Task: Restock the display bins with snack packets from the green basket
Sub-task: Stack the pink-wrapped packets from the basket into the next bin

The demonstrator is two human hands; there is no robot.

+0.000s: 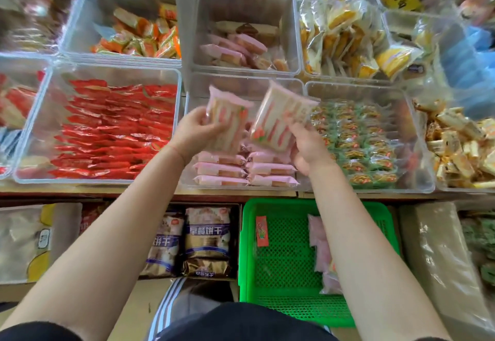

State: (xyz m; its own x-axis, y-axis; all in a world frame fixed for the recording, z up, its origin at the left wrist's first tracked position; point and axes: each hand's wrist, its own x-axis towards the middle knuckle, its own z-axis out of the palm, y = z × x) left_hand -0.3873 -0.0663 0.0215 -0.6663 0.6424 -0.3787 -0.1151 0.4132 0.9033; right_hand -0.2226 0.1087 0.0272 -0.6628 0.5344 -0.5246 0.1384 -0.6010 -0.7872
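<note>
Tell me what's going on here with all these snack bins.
A person is restocking. The left hand holds one pink snack packet and the right hand another, both over a clear display bin whose near end already holds stacked pink packets. Below the shelf, the green basket still has a few pink packets and one small red packet.

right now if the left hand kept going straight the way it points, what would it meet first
Probably the far wall of the clear bin it hovers over; the left hand points up-forward with its pink packet. Depth is unclear.
</note>
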